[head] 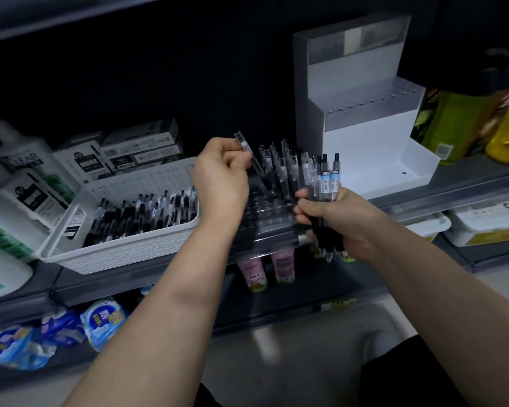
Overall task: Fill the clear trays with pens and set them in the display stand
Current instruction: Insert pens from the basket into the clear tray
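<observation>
A clear tray (265, 218) lies on the shelf between my hands, with several pens (279, 165) standing upright in its far rows. My left hand (221, 180) pinches a single clear pen (244, 146), tilted over the tray's left side. Just right of the tray, my right hand (332, 218) grips a bundle of several pens (323, 183), tips down. The white stepped display stand (362, 124) rises behind at the right, its steps bare. A white basket (124, 248) on the left holds many loose pens (147, 212).
Pen boxes (135, 151) are stacked behind the basket. White bottles (21, 183) stand at far left, yellow-green packs (459, 124) at far right. Below the shelf edge sit pink bottles (265, 268) and blue packets (56, 333).
</observation>
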